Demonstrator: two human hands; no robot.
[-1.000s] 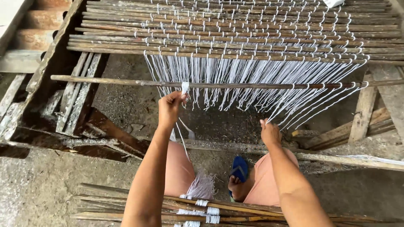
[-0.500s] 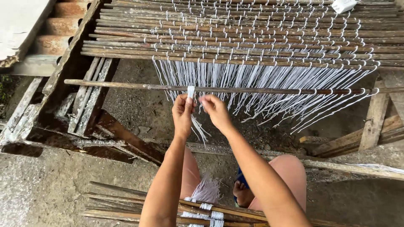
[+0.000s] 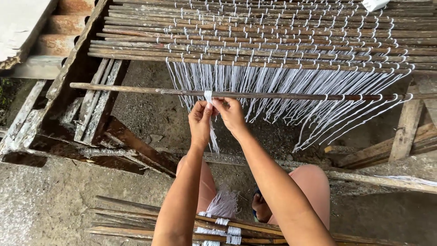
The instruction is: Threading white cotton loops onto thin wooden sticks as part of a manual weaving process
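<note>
White string (image 3: 208, 96) is pinched by both hands, left hand (image 3: 200, 122) and right hand (image 3: 231, 114), at the loose stick (image 3: 136, 89). Knotting seems underway. A tight pull is likely needed next.

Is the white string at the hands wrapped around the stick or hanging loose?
Wrapped: the white string loops over the stick, pinched by both hands.

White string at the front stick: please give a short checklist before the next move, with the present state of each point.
1. Both hands on the white string: ok, left hand and right hand pinch it.
2. String passes over the front stick: ok.
3. Knot tight: cannot tell.
4. Stick lies level with the tied rows: ok.
5. Spare sticks within reach: ok, by the knees.
</note>
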